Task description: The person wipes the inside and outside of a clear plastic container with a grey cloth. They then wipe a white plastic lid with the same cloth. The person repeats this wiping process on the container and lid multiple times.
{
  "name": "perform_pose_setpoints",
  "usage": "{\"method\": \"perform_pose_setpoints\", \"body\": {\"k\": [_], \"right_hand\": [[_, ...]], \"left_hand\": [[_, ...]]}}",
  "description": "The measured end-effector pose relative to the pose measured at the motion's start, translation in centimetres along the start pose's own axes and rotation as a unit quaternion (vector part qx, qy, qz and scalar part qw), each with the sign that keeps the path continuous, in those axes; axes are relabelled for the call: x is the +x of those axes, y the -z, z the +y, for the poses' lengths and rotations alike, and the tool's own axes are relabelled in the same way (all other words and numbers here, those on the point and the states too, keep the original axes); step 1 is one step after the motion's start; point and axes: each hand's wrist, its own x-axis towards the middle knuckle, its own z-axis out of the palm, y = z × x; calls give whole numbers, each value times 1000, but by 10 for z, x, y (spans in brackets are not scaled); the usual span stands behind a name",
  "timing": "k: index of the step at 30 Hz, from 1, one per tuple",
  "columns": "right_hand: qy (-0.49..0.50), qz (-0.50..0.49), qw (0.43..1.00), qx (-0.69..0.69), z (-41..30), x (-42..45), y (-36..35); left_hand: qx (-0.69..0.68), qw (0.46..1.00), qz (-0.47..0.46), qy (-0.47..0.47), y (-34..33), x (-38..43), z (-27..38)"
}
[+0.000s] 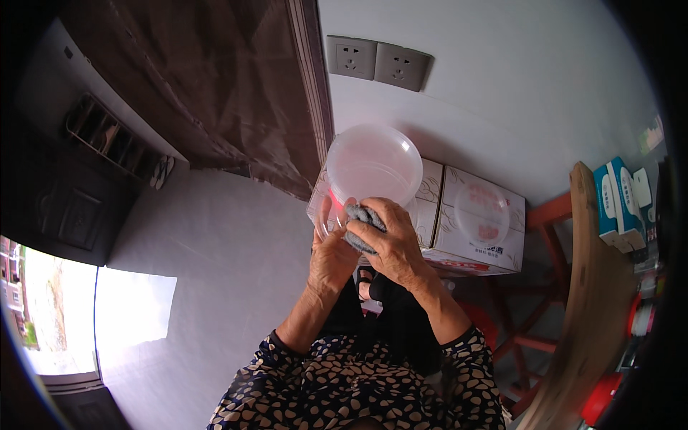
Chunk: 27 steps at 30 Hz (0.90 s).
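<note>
Both my hands are close together in front of me, before the cardboard boxes. My left hand (332, 258) grips a clear plastic lid or shallow container (324, 217), its round edge showing between the fingers. In my right hand (395, 242) is a bunched grey cloth (364, 228), pressed against the clear piece. Just beyond my hands stands a round translucent plastic tub (374, 164), open side up, on a cardboard box. Another round translucent lid (481, 215) lies flat on the box to the right.
Printed cardboard boxes (441, 201) stand against the wall under two socket plates (379, 62). A wooden table edge (596, 290) on red legs (537, 341) is at the right, with tissue packs (618, 199). A brown curtain (231, 80) hangs at the upper left. Slippers (162, 171) lie near a rack.
</note>
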Motion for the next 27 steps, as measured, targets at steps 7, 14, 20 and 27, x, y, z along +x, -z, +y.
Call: {"method": "perform_pose_setpoints", "body": {"k": [7,14,20,27], "right_hand": [[-65,36,996,-58,45,44,-4],[-37,16,999,-10,32,40,-4],[53,-22,997,53,-26,-16,12],[49,37,998,-5,-27,0,27]], "left_hand": [[31,999,-5,20,-8,-3,4],[19,999,-37,13,-6,-7,7],[16,997,-71,31,-10,-14,-1],[57,996,-29,67,-15,-33,-18]]}}
